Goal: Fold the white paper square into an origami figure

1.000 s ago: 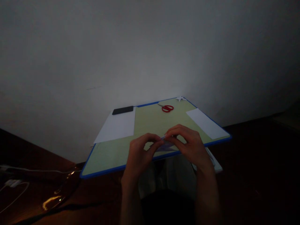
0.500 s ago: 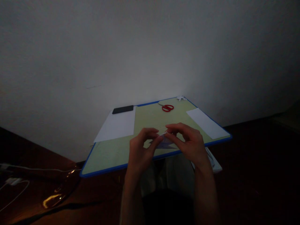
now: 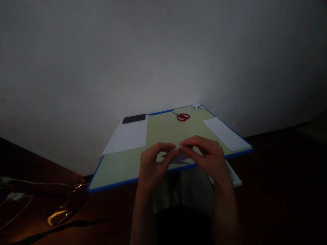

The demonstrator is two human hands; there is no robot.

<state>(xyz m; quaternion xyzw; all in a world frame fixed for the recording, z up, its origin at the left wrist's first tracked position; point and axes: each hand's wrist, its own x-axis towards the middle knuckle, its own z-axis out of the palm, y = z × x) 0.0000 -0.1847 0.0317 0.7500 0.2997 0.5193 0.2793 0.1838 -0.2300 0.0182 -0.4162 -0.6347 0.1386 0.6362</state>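
Over the near edge of the green table, both hands pinch one small piece of folded white paper [image 3: 181, 158]. My left hand [image 3: 156, 162] grips its left side between thumb and forefinger. From the right, my right hand [image 3: 205, 155] closes thumb and forefinger on its top edge. The two sets of fingertips almost meet. Pointed corners of the paper show below the fingers; the rest is hidden, and its exact shape is too dim to tell.
On the blue-edged green table [image 3: 122, 170] lie red-handled scissors [image 3: 183, 117], a white sheet [image 3: 127, 136] with a dark flat object [image 3: 134, 118] on it, another white sheet [image 3: 227, 133] and a white paper star shape [image 3: 197, 106]. A wall [image 3: 163, 61] stands behind.
My left fingertips have shifted slightly right and down along the paper, and its tilt has altered a little. My right hand stays nearly in place. Objects on the table have not moved.
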